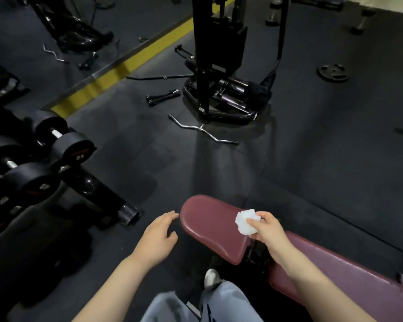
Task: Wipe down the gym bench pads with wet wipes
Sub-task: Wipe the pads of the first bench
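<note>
Dumbbell rack [98, 189], far left, holds dumbbells [73, 148] — one end marked 25. Right hand [266, 226] pinches a crumpled white wipe [246, 221] between thumb and fingers, above the maroon seat pad [209, 226]; contact with pad unclear. Left hand [157, 235] — fingers loosely spread, empty, just left of the pad's edge. Back pad [349, 275] extends lower right.

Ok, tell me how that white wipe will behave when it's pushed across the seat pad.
The wipe looks bunched in the right hand, so it is probably soft and floppy. It likely weighs almost nothing. On the glossy seat pad it may slide easily and bunch further.
</note>
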A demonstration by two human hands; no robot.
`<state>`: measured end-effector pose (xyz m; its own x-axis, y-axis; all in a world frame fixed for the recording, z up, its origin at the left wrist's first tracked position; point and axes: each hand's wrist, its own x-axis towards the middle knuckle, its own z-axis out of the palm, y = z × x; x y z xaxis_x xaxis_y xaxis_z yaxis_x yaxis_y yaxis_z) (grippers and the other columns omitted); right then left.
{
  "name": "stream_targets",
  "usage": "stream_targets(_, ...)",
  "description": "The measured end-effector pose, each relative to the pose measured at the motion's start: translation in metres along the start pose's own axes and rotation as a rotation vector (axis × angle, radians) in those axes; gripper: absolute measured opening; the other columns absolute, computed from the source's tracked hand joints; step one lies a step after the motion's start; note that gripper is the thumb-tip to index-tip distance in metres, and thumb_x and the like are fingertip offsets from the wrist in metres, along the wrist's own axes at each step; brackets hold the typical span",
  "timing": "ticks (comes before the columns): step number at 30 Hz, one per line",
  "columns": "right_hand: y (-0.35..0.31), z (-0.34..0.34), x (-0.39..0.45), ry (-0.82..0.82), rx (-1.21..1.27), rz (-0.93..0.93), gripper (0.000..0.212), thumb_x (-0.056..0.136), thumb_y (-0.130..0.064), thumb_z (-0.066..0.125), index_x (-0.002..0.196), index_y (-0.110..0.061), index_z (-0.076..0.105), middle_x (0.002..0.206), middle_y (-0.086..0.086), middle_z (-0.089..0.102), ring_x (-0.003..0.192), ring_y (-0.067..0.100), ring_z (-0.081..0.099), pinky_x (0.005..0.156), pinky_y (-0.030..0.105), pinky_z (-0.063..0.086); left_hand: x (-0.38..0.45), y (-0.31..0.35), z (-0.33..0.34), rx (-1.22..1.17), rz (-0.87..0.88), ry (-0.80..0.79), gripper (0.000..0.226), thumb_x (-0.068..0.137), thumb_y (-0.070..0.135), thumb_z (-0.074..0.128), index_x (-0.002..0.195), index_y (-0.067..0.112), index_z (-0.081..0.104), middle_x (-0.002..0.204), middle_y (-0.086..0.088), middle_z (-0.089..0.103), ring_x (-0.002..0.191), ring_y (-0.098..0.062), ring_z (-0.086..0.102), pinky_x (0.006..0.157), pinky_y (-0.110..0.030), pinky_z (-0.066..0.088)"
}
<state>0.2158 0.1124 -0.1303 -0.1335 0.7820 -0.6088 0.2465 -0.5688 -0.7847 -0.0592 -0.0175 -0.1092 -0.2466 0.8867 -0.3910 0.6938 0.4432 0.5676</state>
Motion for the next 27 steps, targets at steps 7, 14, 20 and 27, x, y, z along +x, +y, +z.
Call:
stream_targets(7,-0.044,0.044,0.01,-0.161,0.285,0.043,0.026,0.085,0.002,0.055,0.109,-0.005,0.065,0.105,0.017,0.071,0.096,0.031,0.071,0.075,0.036,0.057,0.067,0.042,-0.021,-0.259,0.157,-0.071,0.026,0.092,0.027,0.065,0.112,0.043,0.062,0.112,0.026,0.066,0.11,0.012,0.056,0.099,-0.021,0.043)
stream_targets(14,-0.089,0.105,0.015,0.014,0.251,-0.076,0.011,0.082,-0.005,0.064,0.092,-0.003,0.067,0.073,0.007,0.072,0.068,0.016,0.069,0.061,0.026,0.054,0.134,0.062,-0.065,-0.333,0.306,-0.203,0.009,0.085,0.026,0.07,0.083,0.03,0.063,0.084,0.017,0.067,0.081,0.001,0.06,0.077,-0.023,0.046)
stream_targets(20,-0.107,0.145,0.023,0.297,0.137,-0.061,0.016,0.091,-0.016,0.062,0.077,-0.007,0.063,0.06,0.004,0.068,0.053,0.013,0.06,0.051,0.025,0.049,0.185,0.052,-0.103,-0.278,0.49,-0.241,0.015,0.088,0.022,0.071,0.078,0.027,0.061,0.087,0.01,0.066,0.087,-0.007,0.06,0.084,-0.032,0.049)
stream_targets(27,-0.103,0.159,0.021,0.62,-0.227,-0.098,0.033,0.089,-0.047,0.055,0.068,-0.021,0.058,0.065,-0.009,0.066,0.06,0.002,0.057,0.061,0.025,0.042,0.219,0.05,-0.109,-0.224,0.552,-0.456,0.016,0.096,0.029,0.058,0.084,0.034,0.05,0.068,0.01,0.056,0.062,-0.01,0.049,0.064,-0.03,0.042)
